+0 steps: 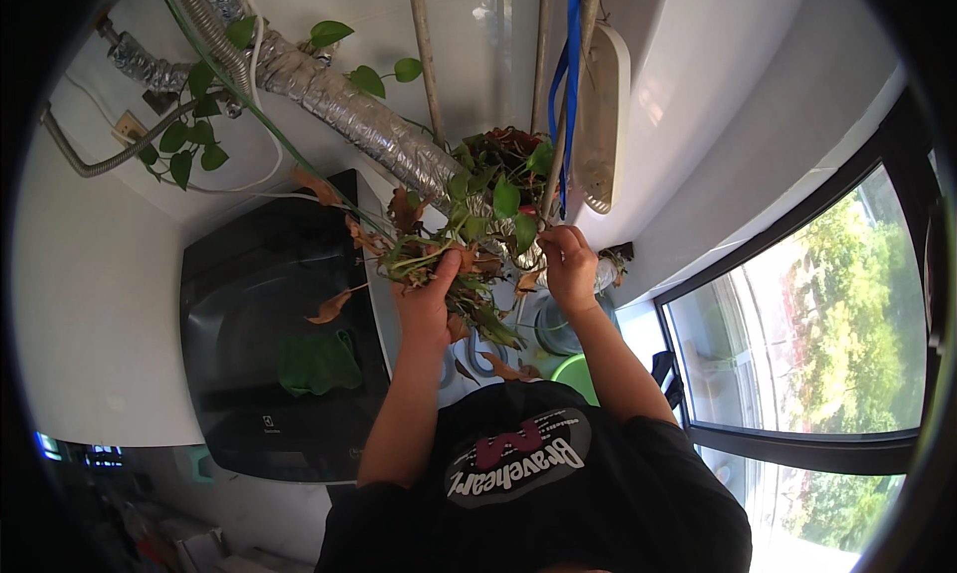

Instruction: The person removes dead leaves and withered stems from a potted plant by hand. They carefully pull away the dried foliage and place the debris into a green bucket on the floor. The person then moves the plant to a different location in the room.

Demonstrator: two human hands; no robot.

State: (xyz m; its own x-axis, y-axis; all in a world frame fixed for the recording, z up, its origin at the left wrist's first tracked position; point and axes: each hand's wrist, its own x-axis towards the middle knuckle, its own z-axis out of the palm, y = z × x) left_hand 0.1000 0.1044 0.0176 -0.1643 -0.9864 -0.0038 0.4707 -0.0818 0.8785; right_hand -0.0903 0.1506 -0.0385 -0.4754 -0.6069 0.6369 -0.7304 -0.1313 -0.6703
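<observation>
My left hand (428, 298) grips a bundle of plant cuttings (410, 262), green stems mixed with curled brown leaves, with the thumb laid across the top. To its right, my right hand (570, 265) is raised with fingertips pinched together beside the foliage of a trailing potted plant (507, 197). Whether a stem or leaf sits between those fingertips is too small to tell. The plant's reddish pot (516, 145) is partly hidden by leaves, behind both hands. Dry brown leaves (329, 307) stick out from the bundle on the left.
A foil-wrapped duct (351, 109) slants down behind the plant. Metal pipes (425, 57) and a blue strap (572, 87) hang nearby. At left stands a black-topped washing machine (247, 326) with a green cloth (320, 362) on it. A green basin (576, 378) sits below; a window (800, 311) is at right.
</observation>
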